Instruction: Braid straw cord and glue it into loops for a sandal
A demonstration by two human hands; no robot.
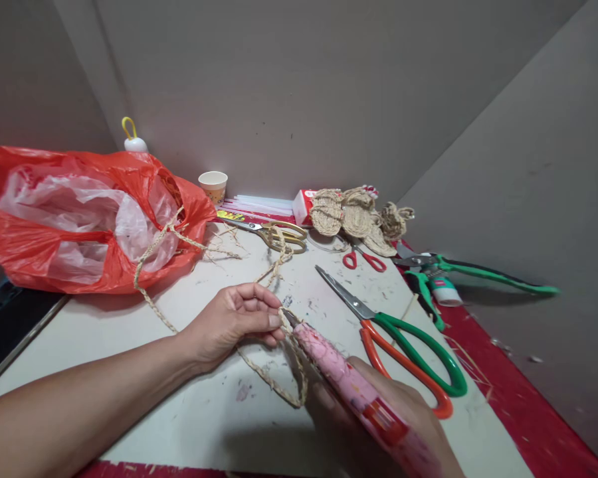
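Between the thumb and fingers of my left hand (242, 318) is the end of a braided straw cord (274, 388), curled into a small loop. The rest of the cord hangs in a larger loop over the white board. My right hand (403, 398) grips a pink glue gun (343, 375), its dark nozzle touching or nearly touching the cord at my left fingertips. The gun hides most of my right fingers. Right of the gun lie large scissors (351, 292) with one green and one orange handle, blades pointing away.
A red plastic bag (99, 272) fills the left. At the back stand a paper cup (212, 186), glue sticks (264, 204), gold-handled scissors (284, 232) and woven straw pieces (356, 216). Small red scissors (363, 260) and green-handled pliers (493, 273) lie to the right.
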